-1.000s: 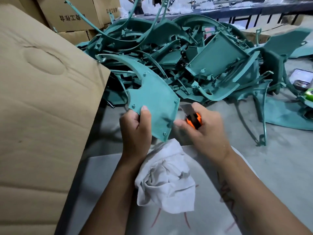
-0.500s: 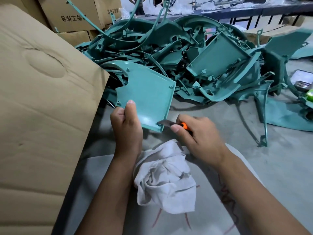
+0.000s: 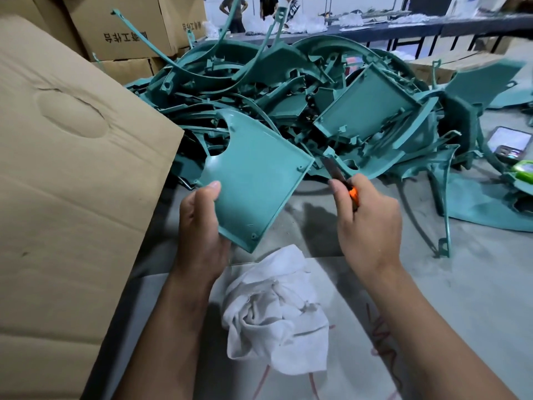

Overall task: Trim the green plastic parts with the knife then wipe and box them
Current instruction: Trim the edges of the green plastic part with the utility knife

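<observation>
Fingers of the left hand (image 3: pixel 202 226) are wrapped around the lower left edge of one green plastic part (image 3: pixel 253 180), thumb laid flat on its face, so the panel stands tilted at the centre of the frame. Those of the right hand (image 3: pixel 369 223) are curled tight around the knife (image 3: pixel 343 183), whose orange handle shows between thumb and forefinger; its dark blade points up and to the left, with its tip just beside the panel's upper right corner (whether it touches the edge there I cannot tell).

Judged from this, the work is at the trimming step on this one piece. Wiping has not begun: the white cloth (image 3: pixel 274 310) lies crumpled and untouched at lower centre, below both hands, on a pale sheet (image 3: pixel 340 284) over the grey table (image 3: pixel 476 284). Boxing has not begun for this piece either; the big cardboard flap (image 3: pixel 72 183) fills the left of the frame, but the inside of its box is hidden, so how many parts are already packed cannot be said.

A large heap of green parts (image 3: pixel 331 96) fills the upper centre and right. Whether any of it has been trimmed the view does not show, but if it is the waiting stock, much of the task is left.
</observation>
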Action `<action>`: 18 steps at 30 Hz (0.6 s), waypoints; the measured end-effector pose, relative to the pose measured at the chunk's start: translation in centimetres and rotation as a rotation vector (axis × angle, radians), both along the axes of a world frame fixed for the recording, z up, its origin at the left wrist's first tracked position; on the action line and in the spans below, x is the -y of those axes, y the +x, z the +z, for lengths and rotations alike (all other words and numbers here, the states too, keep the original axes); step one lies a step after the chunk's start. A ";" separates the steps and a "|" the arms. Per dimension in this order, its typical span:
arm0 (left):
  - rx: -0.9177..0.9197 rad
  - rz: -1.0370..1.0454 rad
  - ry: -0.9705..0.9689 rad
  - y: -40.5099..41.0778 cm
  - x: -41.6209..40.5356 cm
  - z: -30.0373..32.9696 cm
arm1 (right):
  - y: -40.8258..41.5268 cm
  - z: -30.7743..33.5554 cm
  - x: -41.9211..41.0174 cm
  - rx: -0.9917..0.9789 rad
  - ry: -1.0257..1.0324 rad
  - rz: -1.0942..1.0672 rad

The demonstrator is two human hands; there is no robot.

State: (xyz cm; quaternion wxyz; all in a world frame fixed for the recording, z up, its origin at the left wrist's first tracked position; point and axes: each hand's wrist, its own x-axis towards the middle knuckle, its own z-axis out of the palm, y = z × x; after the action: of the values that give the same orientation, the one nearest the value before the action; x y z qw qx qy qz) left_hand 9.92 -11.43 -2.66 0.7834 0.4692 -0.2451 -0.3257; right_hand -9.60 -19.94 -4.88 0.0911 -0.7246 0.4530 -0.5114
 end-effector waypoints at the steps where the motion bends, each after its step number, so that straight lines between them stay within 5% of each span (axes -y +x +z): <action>1: -0.011 0.000 0.001 0.0 0.1 0.0 | 0.0 0.1 -0.2 0.045 -0.009 0.000; 5: 0.116 -0.057 -0.019 -0.4 0.0 0.3 | 0.5 0.6 -1.3 0.177 -0.105 0.166; 11: 0.139 -0.141 -0.051 -1.0 -0.5 0.7 | 1.4 0.4 -2.1 0.080 -0.178 0.455; 18: 0.172 -0.162 -0.042 -1.3 -0.8 0.9 | 1.6 0.1 -1.9 0.003 -0.179 0.457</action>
State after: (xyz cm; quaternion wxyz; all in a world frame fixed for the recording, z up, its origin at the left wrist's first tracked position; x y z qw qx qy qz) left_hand 8.57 -10.63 -1.76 0.7403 0.4576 -0.3550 -0.3413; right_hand -8.03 -18.01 -4.77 0.1403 -0.8126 0.2302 -0.5167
